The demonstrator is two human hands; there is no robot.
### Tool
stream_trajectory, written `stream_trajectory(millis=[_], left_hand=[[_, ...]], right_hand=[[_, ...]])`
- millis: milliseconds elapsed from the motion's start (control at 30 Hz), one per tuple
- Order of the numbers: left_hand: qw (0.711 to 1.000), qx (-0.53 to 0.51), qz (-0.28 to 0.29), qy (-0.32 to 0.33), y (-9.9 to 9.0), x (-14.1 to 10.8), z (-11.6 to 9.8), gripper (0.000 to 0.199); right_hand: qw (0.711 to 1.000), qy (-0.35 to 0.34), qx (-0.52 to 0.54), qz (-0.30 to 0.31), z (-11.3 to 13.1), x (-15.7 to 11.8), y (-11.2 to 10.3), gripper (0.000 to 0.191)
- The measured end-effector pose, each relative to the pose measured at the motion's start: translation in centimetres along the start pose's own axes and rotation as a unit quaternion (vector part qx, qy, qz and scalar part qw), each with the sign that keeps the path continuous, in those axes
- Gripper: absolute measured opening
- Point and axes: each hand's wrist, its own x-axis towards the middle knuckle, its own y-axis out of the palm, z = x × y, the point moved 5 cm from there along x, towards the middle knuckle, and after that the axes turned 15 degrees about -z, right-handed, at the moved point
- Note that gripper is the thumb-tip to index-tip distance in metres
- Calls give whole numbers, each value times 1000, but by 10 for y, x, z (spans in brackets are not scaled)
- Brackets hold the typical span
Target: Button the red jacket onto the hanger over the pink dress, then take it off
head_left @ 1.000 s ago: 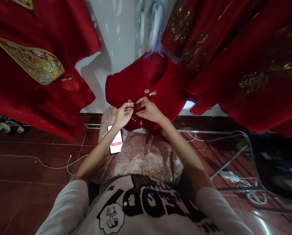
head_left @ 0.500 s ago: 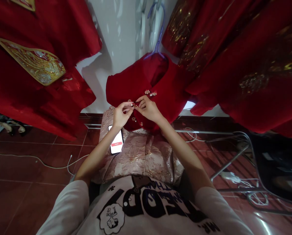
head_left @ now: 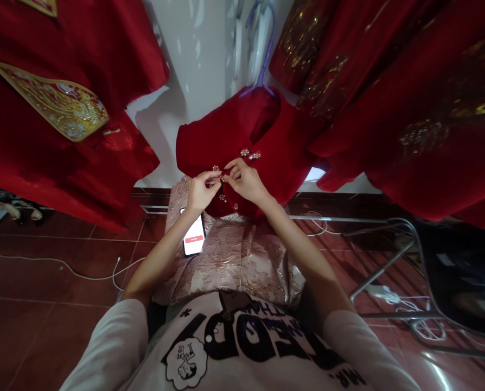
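Note:
A red velvet garment [head_left: 214,138] hangs from a purple hanger [head_left: 266,60], its lower part reaching a shiny pink quilted cloth [head_left: 234,260] on my lap. Small flower-shaped ornaments [head_left: 249,154] dot its front. My left hand [head_left: 202,190] is closed in a pinch at the garment's front, near one ornament. Just right of it my right hand [head_left: 244,181] pinches the same spot, its fingertips almost touching the left ones. The small piece between the fingertips is mostly hidden.
A lit phone [head_left: 193,236] lies on the pink cloth under my left forearm. Red garments with gold decoration hang at left [head_left: 116,81] and right [head_left: 348,146]. A metal-framed chair [head_left: 421,260] and white cables [head_left: 427,328] are at the right; another cable crosses the floor at left.
My fingertips have shifted slightly at the ornament, which shows a little differently between them. Both arms are almost unmoved.

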Motion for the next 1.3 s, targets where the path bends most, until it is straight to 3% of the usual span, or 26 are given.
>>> stream_trajectory(millis=[233, 367, 500, 600, 700, 833, 967, 1133, 1300], left_hand=[[999, 37, 24, -16, -6, 5, 0, 19], [998, -19, 52, -39, -5, 13, 7, 15], [994, -64, 73, -54, 1, 12, 15, 18], [996, -23, 54, -66, 4, 0, 22, 27], [988, 100, 110, 37, 11, -19, 20, 17], [925, 232, 207, 221, 26, -39, 18, 27], [894, 271, 223, 279, 36, -40, 25, 22], [920, 225, 212, 239, 35, -39, 37, 12], [975, 106, 181, 77, 29, -41, 53, 11]], right_hand=[[997, -74, -10, 2, 5, -5, 2, 11], [995, -90, -42, -12, 8, -9, 4, 5], [999, -45, 6, -19, 3, -13, 2, 4], [999, 5, 34, -9, -8, -19, -8, 7], [998, 40, 5, 42, -23, -28, -22, 7], [987, 65, -53, 135, -40, -42, -28, 7], [981, 59, -109, 146, -49, -47, -21, 9], [984, 42, -101, 144, -51, -51, -6, 17], [990, 74, -12, 120, -50, -54, 3, 21]])
